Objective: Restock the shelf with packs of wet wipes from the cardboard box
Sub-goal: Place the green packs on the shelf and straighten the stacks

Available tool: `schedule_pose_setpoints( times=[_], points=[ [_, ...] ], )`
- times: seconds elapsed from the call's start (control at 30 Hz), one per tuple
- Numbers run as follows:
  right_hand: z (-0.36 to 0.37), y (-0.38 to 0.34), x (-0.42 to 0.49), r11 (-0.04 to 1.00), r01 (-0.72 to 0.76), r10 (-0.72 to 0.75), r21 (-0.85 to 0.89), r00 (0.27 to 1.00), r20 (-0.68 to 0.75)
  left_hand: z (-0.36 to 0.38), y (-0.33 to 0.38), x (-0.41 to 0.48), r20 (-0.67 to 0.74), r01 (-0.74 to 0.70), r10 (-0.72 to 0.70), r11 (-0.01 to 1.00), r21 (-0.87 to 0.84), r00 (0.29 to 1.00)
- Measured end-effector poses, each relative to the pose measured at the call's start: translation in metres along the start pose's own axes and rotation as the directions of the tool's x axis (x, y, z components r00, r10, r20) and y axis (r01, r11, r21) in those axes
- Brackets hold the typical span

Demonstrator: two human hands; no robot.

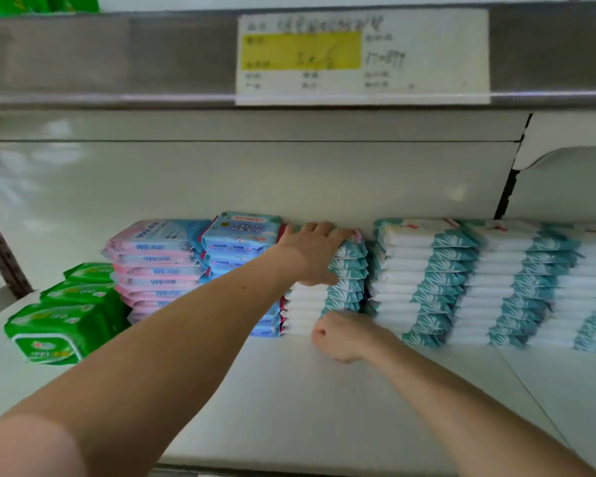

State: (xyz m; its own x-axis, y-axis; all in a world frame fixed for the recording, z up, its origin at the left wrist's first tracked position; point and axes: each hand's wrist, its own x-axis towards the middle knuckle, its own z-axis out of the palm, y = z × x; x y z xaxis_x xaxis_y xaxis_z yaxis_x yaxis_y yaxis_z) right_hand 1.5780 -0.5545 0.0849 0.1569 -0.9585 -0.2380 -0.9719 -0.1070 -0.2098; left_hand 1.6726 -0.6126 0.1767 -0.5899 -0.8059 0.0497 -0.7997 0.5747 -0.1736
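A stack of teal-and-white wet wipe packs (344, 287) stands on the white shelf (289, 390), near the back panel. My left hand (312, 251) lies over the top of this stack, fingers curled over its top pack and thumb down the front. My right hand (341, 335) is a loose fist at the foot of the same stack, knuckles against the lowest packs; what its fingers do is hidden. The cardboard box is out of view.
More teal-and-white stacks (424, 280) fill the shelf to the right. Blue packs (238, 242), pink-and-blue packs (155, 263) and green packs (59, 321) stand to the left. A steel shelf edge with a price label (362, 56) hangs overhead.
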Motion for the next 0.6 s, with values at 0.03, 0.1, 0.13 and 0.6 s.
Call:
schedule_pose_setpoints(
  times=[0.03, 0.1, 0.13, 0.6],
  points=[
    [-0.002, 0.003, 0.002, 1.0, 0.001, -0.001, 0.021, 1.0, -0.008, 0.001, 0.0, 0.0, 0.002, 0.005, -0.005, 1.0, -0.006, 1.0],
    [-0.006, 0.006, 0.006, 0.999, 0.002, 0.0, 0.042, 1.0, -0.028, 0.001, 0.0, 0.001, 0.0, 0.013, -0.013, 1.0, -0.009, 1.0],
    [-0.007, 0.005, 0.006, 0.999, 0.0, 0.002, 0.04, 0.999, -0.04, 0.001, 0.0, 0.001, -0.002, 0.017, -0.017, 1.0, -0.007, 1.0],
    [-0.018, 0.014, -0.063, 0.993, 0.003, 0.032, 0.117, 0.953, -0.3, -0.021, 0.001, -0.003, 0.07, 0.094, -0.085, 0.986, -0.138, 0.994]
  ],
)
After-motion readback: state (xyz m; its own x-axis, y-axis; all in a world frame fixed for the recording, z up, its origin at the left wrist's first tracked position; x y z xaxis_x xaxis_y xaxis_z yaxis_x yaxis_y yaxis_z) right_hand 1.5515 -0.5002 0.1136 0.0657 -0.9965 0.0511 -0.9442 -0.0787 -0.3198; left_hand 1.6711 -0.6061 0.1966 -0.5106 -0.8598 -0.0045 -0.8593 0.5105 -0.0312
